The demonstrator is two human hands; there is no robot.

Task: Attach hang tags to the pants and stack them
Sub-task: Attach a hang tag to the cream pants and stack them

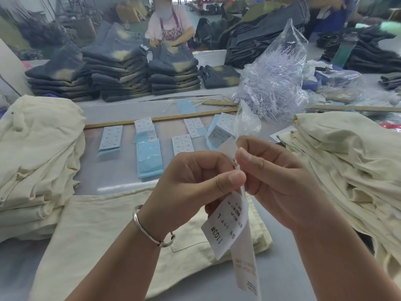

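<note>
Both hands, left hand [195,181] and right hand [280,181], pinch the light, flimsy hang tags [227,224] at their top, above limp cream pants [108,246] at the counter's near edge.

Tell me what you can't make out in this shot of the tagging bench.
- Head view: the plastic fastener mostly hidden between left hand and right hand.
- Small print on hang tag: too small, though "1103#" reads.
- Cream pants: waistband hidden by the forearms.
- Label sheets: text too small.
</note>
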